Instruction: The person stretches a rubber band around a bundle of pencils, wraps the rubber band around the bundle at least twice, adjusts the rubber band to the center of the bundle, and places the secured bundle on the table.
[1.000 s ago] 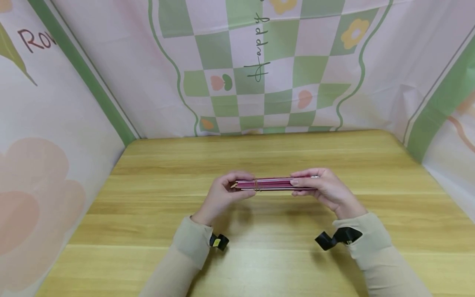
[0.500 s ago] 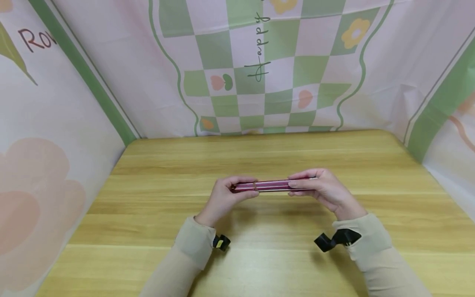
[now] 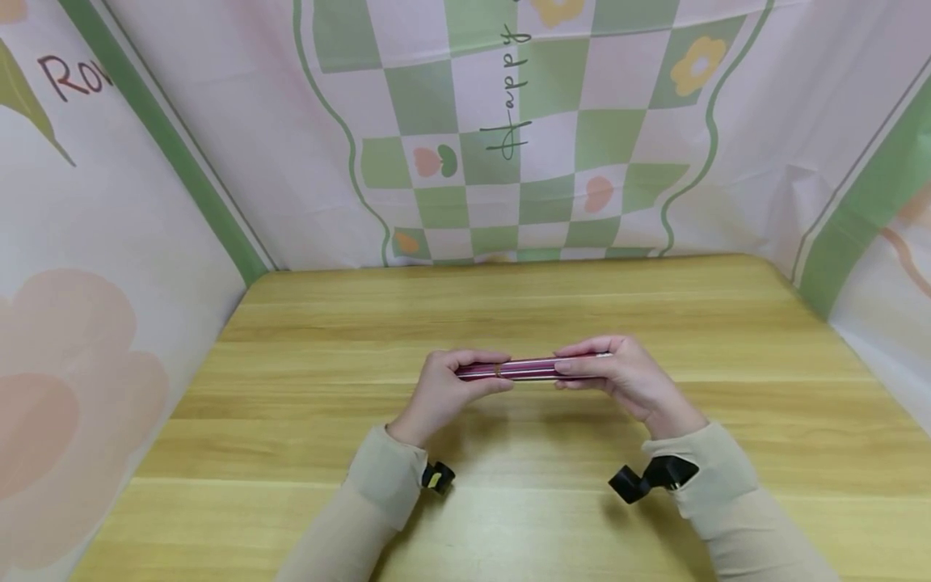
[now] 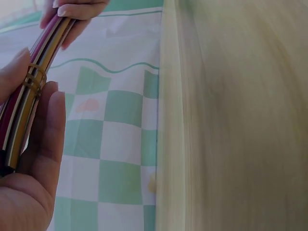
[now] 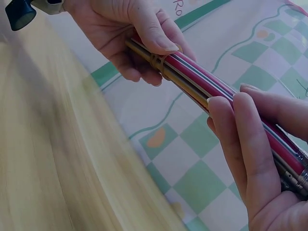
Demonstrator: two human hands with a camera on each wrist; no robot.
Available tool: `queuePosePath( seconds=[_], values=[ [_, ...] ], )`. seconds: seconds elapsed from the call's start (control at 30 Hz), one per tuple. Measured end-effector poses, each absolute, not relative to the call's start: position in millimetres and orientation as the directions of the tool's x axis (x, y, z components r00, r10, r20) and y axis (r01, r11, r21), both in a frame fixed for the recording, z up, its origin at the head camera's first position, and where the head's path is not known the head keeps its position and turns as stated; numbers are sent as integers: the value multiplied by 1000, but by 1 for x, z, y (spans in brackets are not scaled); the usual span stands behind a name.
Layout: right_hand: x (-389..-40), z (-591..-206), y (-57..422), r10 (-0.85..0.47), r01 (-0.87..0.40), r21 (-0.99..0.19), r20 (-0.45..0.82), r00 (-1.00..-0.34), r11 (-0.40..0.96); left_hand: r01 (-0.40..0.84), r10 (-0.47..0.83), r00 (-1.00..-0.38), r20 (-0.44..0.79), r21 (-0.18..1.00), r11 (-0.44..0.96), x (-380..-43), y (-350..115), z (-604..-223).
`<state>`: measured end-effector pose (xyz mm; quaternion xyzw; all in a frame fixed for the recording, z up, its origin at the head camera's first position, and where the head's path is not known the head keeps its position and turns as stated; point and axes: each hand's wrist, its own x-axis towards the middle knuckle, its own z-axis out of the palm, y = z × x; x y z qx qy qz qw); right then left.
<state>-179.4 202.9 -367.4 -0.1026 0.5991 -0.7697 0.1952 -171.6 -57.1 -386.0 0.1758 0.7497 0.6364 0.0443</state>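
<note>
A bundle of pencils [image 3: 534,369], striped in pink, white and dark tones, is held level above the table between both hands. A rubber band [image 4: 34,79] is wound several times round it near its left end. My left hand [image 3: 449,388] grips that end, with thumb and fingers on opposite sides close to the band. The right hand [image 3: 631,378] pinches the other part of the bundle between thumb and fingers. In the right wrist view, metal-looking ends of the pencils [image 5: 302,166] show by the right palm. The left tips are hidden in the left hand.
The wooden table [image 3: 349,323] lies under both hands. Behind it hangs a checkered green and white cloth [image 3: 487,206], with printed cloth on both sides too. Black wrist cameras [image 3: 655,475] stick out from the sleeves.
Both hands have drawn slightly closer together, the right moving left and the left a little right. The pencil tips seen earlier at the left end are now covered by the left hand.
</note>
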Motion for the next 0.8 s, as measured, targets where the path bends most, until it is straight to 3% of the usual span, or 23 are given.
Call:
queuePosePath(
  seconds=[0.47, 0.8],
  values=[
    [-181, -364, 204, -403, 188, -964, -98, -910, -190, 281, 357, -913, 196, 938, 205, -176, -75, -380],
    [-181, -368, 203, -416, 162, -964, -63, -907, -209, 303, 363, -904, 224, 937, 176, -178, -72, -382]
  ],
)
